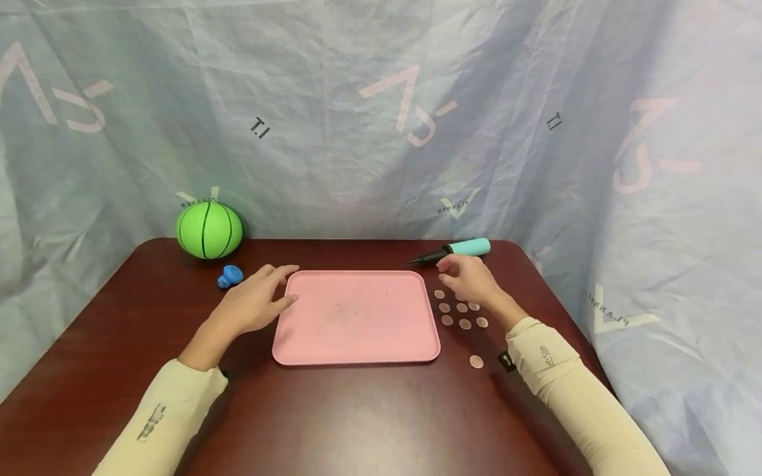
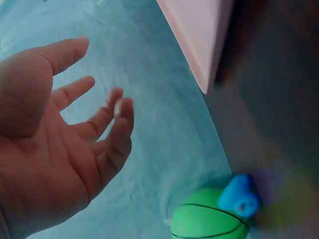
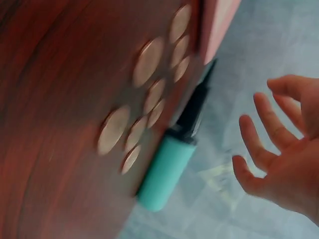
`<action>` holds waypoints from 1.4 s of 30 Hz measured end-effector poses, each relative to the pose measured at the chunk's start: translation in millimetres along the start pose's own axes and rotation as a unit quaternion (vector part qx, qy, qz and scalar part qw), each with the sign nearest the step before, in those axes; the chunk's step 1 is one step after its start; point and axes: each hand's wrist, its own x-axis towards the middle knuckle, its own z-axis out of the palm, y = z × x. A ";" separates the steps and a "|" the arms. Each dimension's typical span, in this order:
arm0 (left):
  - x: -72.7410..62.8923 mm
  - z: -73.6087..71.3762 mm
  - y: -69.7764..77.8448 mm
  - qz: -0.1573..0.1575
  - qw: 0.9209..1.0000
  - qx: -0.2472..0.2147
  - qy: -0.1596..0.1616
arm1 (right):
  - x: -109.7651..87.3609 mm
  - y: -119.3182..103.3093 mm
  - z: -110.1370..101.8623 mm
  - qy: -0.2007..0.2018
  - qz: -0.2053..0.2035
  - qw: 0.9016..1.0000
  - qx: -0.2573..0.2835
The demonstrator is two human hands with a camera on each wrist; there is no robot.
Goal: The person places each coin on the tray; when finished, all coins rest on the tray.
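Note:
A pink rectangular tray [image 1: 357,317] lies mid-table. My left hand [image 1: 256,301] hovers at its left edge, fingers loosely bent; in the left wrist view the palm [image 2: 50,164] shows nothing held. Over on the right, my right hand [image 1: 470,277] is raised above several round copper-coloured coins [image 1: 463,307], partly hiding the back ones. The fingers are loosely curved around nothing in the right wrist view, where the coins [image 3: 148,62] lie flat in rows. One more coin [image 1: 476,361] sits apart, nearer the front.
Behind the right hand lies a teal hand pump [image 1: 470,247] with a black nozzle, pointing left. A green ball [image 1: 210,230] with black lines stands at the back left, a small blue knobbed object [image 1: 230,276] in front of it. Grey printed cloth [image 1: 327,165] hangs behind the table.

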 end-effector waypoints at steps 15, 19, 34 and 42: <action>1.5 18.0 -33.4 -0.038 0.995 -0.029 -0.093 | 14.9 39.4 14.5 -0.150 -0.034 0.988 0.001; 2.1 20.5 -30.4 -0.033 0.994 -0.038 -0.097 | 17.5 45.1 16.8 -0.160 -0.027 0.987 -0.013; 4.2 20.4 -31.3 -0.034 0.986 -0.073 -0.143 | 18.0 52.2 23.1 -0.171 -0.011 0.985 -0.001; 5.1 20.3 -34.6 -0.047 0.979 -0.106 -0.170 | 22.6 49.6 20.8 -0.225 0.013 0.974 0.003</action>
